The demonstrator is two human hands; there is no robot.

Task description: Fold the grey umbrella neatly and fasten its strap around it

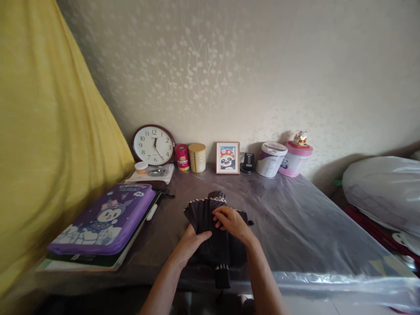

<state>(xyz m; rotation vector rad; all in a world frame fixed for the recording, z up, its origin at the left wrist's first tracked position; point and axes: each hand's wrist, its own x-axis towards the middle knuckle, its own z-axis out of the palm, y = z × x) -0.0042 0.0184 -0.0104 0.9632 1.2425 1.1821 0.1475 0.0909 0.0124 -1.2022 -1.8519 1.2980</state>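
Note:
A black folding umbrella (220, 245), collapsed but with its canopy loose, lies on the table with its handle toward me. Pale trim runs along the edge of its gathered folds. My left hand (194, 238) is wrapped round the left side of the canopy, thumb on top and the other fingers hidden beneath. On the upper right of the folds, my right hand (231, 221) has its fingers curled and pinched on the black fabric.
A purple cartoon case (108, 218) lies on books at left, beside a yellow curtain (59, 131). Along the wall stand a clock (153, 145), a red tin (182, 157), a yellow can (197, 158), a picture frame (227, 158) and tubs (271, 160). Plastic sheeting covers the table (295, 227).

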